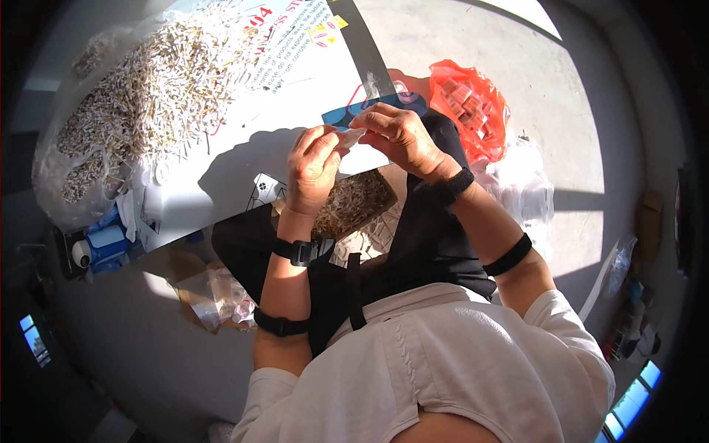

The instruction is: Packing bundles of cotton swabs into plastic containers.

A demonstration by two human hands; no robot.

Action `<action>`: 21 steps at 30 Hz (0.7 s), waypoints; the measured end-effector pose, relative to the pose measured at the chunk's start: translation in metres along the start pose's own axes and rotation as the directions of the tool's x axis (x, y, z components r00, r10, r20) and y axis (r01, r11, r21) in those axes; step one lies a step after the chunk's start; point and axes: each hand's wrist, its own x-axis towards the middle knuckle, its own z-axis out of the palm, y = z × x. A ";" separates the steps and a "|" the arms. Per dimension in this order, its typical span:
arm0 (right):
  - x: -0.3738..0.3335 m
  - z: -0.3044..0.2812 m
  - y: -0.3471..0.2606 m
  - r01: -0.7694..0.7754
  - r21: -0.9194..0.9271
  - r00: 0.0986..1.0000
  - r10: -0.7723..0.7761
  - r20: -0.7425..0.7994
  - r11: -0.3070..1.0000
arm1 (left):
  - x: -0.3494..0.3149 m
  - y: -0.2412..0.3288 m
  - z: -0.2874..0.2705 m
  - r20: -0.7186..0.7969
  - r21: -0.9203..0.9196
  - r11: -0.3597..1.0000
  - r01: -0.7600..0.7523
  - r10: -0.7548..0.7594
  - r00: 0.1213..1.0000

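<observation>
Between my two hands, above the near edge of the white tabletop (207, 210), is a small clear plastic bag (351, 138). My left hand (313, 168) is closed, its thumb and fingers pinching one side of the bag. From the right, my right hand (402, 139) pinches the other side near the top. Whether anything lies inside the bag is too small to tell. Below the hands, at my lap, an open box (362, 201) holds many short thin pieces. A large heap of similar pale, thin pieces (185, 74) spreads over the table's left part, partly in a clear plastic bag.
An open red plastic bag (470, 105) with reddish packets stands on the floor to the right, beside clear plastic bags (521, 188). A blue and white container (105, 245) sits at the table's left corner. Under the table is a cardboard box (193, 299) with clear plastic.
</observation>
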 end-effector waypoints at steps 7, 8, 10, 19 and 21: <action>0.003 -0.002 -0.005 0.123 -0.074 0.992 -0.121 0.038 0.990 | 0.000 -0.001 -0.005 0.031 0.052 0.998 -0.040 0.038 0.999; 0.002 -0.002 -0.004 0.123 -0.074 0.992 -0.121 0.036 0.990 | 0.001 0.000 -0.007 0.053 0.114 0.989 -0.097 0.091 0.994; 0.000 -0.003 -0.001 0.131 -0.130 0.991 -0.129 0.020 0.983 | 0.000 0.001 -0.008 0.078 0.175 0.972 -0.156 0.145 0.986; 0.000 0.000 0.002 0.110 -0.022 0.994 -0.110 -0.009 0.994 | -0.005 0.002 -0.003 -0.049 0.058 0.998 0.031 -0.028 0.998; 0.000 0.000 0.000 0.076 -0.003 0.997 -0.076 0.001 0.997 | -0.003 0.001 -0.003 0.021 -0.098 0.983 0.157 -0.155 0.988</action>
